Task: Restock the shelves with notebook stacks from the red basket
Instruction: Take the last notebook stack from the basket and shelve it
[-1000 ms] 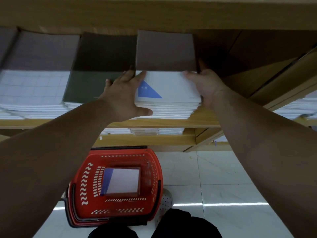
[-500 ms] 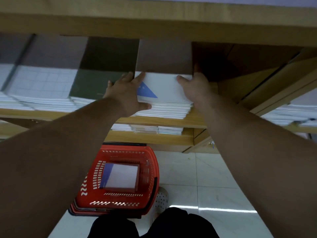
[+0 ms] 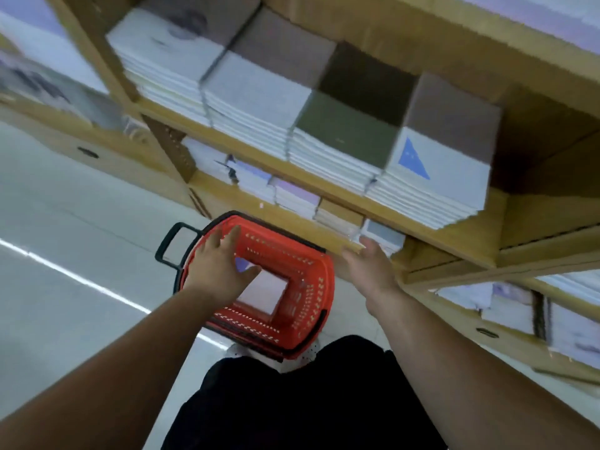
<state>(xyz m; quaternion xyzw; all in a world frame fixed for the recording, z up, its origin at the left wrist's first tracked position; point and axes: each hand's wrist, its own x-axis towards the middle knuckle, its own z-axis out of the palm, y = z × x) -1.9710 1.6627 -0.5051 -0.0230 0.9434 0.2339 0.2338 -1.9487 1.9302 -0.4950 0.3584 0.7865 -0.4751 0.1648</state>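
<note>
**Stack Shelved, Hands Drop Back to the Basket**

Both hands have come off the blue-triangle stack [image 3: 438, 180], which a second ago they were squaring up; it now sits on the shelf [image 3: 462, 245] beside the green-covered pile, well above and beyond the fingertips. The left hand [image 3: 220, 271] hovers with fingers spread, thumb out, over the red basket [image 3: 308, 287], holding nothing. The remaining notebook stack [image 3: 268, 295] lies in the basket bottom just under and right of that thumb. The right hand [image 3: 373, 277] hangs empty, fingers straight and loosely together, tips near the lower shelf's edge. One placement looks finished; the next pickup appears to be starting.
</note>
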